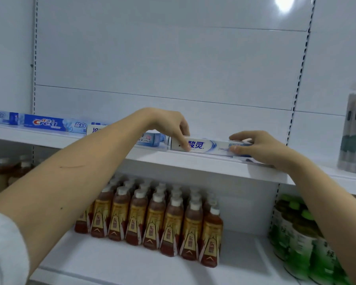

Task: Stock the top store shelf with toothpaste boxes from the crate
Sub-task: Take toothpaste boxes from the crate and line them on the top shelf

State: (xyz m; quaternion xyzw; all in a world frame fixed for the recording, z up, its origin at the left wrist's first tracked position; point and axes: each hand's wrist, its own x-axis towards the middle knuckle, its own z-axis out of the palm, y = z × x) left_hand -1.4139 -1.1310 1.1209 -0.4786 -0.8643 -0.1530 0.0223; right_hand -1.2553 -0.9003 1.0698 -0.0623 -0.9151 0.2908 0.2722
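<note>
White metal top shelf [193, 161]: bears toothpaste boxes lying lengthwise along its front edge; bare shelf remains to the right of the hands, so stocking looks partly done.
Row already placed: a blue Crest box [49, 124] near the left end, then what seem to be 3 more boxes running right, though the left forearm hides part of that stretch, so the count is uncertain.
Box in hand: a white toothpaste box [212, 147] with blue print rests on the shelf at the row's right end, just beside a small blue box [150, 139].
Left hand [169, 123]: comes over the top of the box's left end, fingers curled down its front face, gripping it.
Right hand [259, 146]: pinches the box's right end, fingers on top, thumb on the front.
Crate: not in view, so how many boxes are left cannot be told.
Judgement: this box looks nearly seated and needs only squaring up and letting go.
</note>
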